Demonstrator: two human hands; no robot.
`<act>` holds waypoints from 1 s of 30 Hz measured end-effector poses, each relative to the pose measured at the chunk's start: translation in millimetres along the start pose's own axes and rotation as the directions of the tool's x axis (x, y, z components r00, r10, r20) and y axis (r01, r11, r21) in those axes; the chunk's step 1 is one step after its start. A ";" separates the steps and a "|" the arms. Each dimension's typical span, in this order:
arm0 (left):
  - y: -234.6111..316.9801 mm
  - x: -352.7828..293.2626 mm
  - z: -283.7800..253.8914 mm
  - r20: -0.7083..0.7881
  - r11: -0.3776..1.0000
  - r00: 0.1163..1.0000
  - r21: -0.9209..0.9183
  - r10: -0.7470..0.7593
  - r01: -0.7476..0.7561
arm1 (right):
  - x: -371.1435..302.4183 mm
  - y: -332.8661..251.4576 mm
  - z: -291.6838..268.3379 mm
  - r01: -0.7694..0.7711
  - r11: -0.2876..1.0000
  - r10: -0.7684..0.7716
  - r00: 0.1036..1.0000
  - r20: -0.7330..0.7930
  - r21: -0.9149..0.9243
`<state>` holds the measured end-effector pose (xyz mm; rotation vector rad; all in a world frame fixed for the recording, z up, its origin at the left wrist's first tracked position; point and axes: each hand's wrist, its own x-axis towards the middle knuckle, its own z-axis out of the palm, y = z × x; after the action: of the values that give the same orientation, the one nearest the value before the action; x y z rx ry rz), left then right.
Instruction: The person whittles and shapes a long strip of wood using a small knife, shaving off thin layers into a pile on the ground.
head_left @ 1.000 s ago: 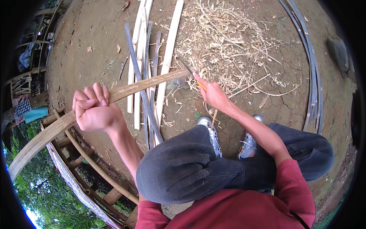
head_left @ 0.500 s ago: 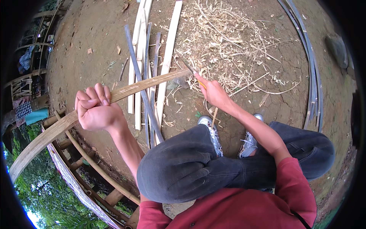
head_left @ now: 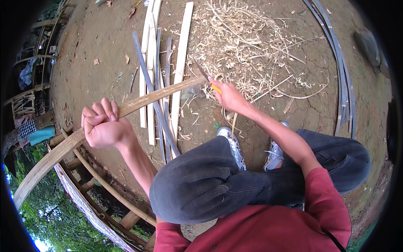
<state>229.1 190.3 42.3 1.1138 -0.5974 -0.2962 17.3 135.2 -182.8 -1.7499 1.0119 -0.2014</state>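
While the left hand [head_left: 107,127] grips a long wooden strip [head_left: 157,94], the right hand [head_left: 231,98] clasps a yellow-handled knife [head_left: 216,89].

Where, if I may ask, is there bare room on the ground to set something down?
The widest mostly bare patch is ground beyond the left hand, left of the straight strips. A smaller one lies between the shavings, the right knee and the dark curved strips. It is crowded under the held strip and around the knife.

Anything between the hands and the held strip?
Left hand: nothing visible, it grips the strip directly. Right hand: only the yellow-handled knife it holds, blade at the strip's right end; contact there isn't clear.
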 end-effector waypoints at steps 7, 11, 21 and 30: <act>-0.7 -0.4 8.7 -0.003 1.000 1.000 0.000 -0.019 0.019 | -21.7 16.0 24.5 0.250 0.824 -0.373 0.915 -0.154 -0.508; 1.7 0.7 11.0 0.017 1.000 1.000 0.005 -0.008 0.008 | 0.1 40.9 22.2 -0.092 0.932 0.085 0.996 -0.036 -0.350; 0.8 -0.8 7.6 0.013 1.000 1.000 -0.009 -0.016 0.016 | -27.2 -10.8 8.3 0.130 0.991 -0.128 0.989 -0.068 0.025; -0.5 0.9 4.5 0.000 1.000 1.000 0.012 -0.003 0.003 | 2.0 34.9 12.0 -0.080 0.997 0.081 0.996 -0.033 0.021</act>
<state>227.2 186.2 43.5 1.1262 -0.5985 -0.2959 6.9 139.2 -218.1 -1.6895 1.0996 -0.1894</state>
